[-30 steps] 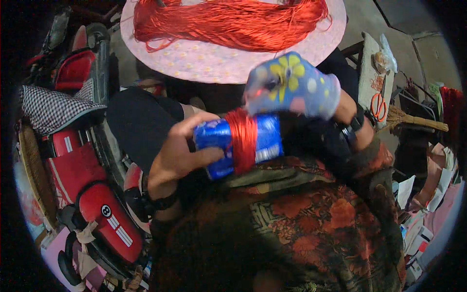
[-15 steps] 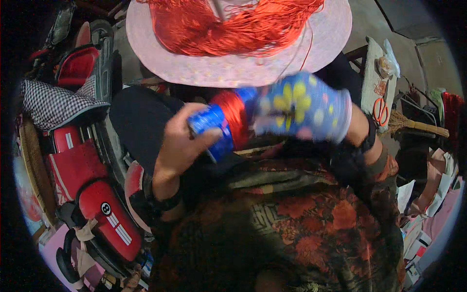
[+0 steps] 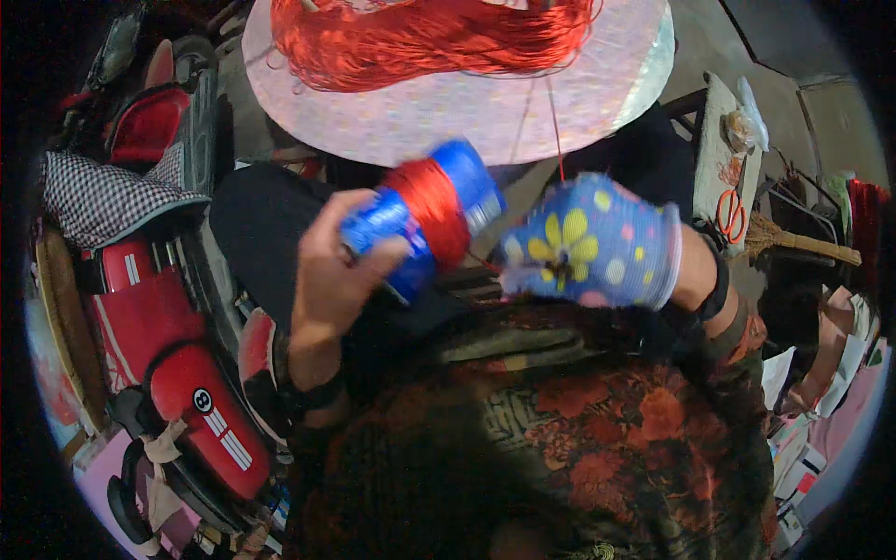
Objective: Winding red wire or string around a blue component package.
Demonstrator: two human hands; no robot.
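Note:
My left hand (image 3: pixel 331 271), bare, is wrapped round one end of a blue can-like cylinder (image 3: pixel 471 187). A thick band of red cord (image 3: pixel 434 210) is wound about the cylinder's middle. My right hand (image 3: pixel 593 247), in a blue flowered glove, is closed just right of the cylinder. From the glove's top a single red strand (image 3: pixel 554 131) runs up to the large loose hank of red cord (image 3: pixel 429 51); a short bit of strand shows between the glove and the winding. The hank lies on a pale pink round board (image 3: pixel 448 117). My right fingertips are partly hidden.
On the left stands a red ride-on vehicle (image 3: pixel 210 420) with a checkered cloth (image 3: pixel 117 201) beyond it. To the right, orange-handled scissors (image 3: pixel 731 215) lie on a narrow bench (image 3: pixel 717 121), near a straw broom (image 3: pixel 803 241). Papers (image 3: pixel 831 345) are piled lower right.
My gloved right hand has come down and slightly right, away from the cylinder. The cylinder's far end is now uncovered and tilts upward. The hank and board have shifted, the hank sitting higher in view.

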